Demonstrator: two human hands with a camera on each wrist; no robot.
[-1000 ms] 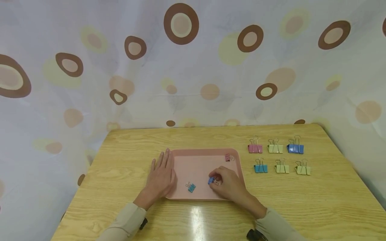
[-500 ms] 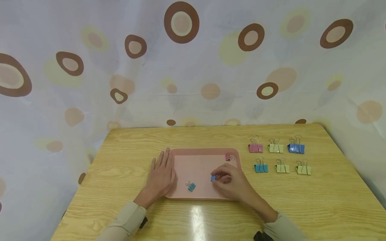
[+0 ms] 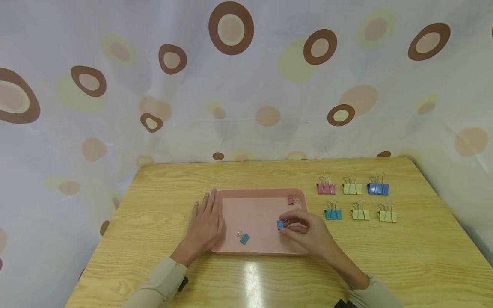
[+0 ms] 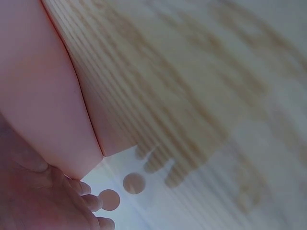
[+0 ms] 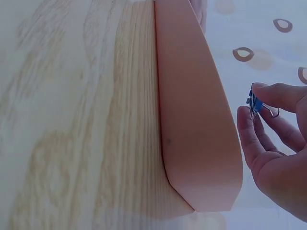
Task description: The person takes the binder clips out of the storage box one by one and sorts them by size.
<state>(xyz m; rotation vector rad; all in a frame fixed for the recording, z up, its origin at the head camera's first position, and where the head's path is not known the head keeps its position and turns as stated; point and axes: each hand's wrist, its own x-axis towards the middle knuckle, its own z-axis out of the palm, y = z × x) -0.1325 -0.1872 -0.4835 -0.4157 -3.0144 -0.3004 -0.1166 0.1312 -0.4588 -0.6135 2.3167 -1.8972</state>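
Reaching in over the near side of the wooden worktop (image 3: pixel 161 192), two beige sleeves (image 3: pixel 155 280) led to bare hands. A small teal metal binder clip (image 3: pixel 243 238) lay by the near edge of a pink rectangular tray (image 3: pixel 254 214). The left hand (image 3: pixel 206 223), fingers straight, lay along the tray's left edge; the right hand (image 3: pixel 313 231) pinched a small blue metal binder clip (image 3: pixel 280 225) above its right half. Toward the worktop's right edge stood a larger teal clip (image 3: pixel 333 214) and two pale yellow-green clips (image 3: pixel 360 215). A small pink metal binder clip (image 3: pixel 290 200) occupied the tray's far right corner. Behind hung a spotted white cloth (image 3: pixel 239 85).
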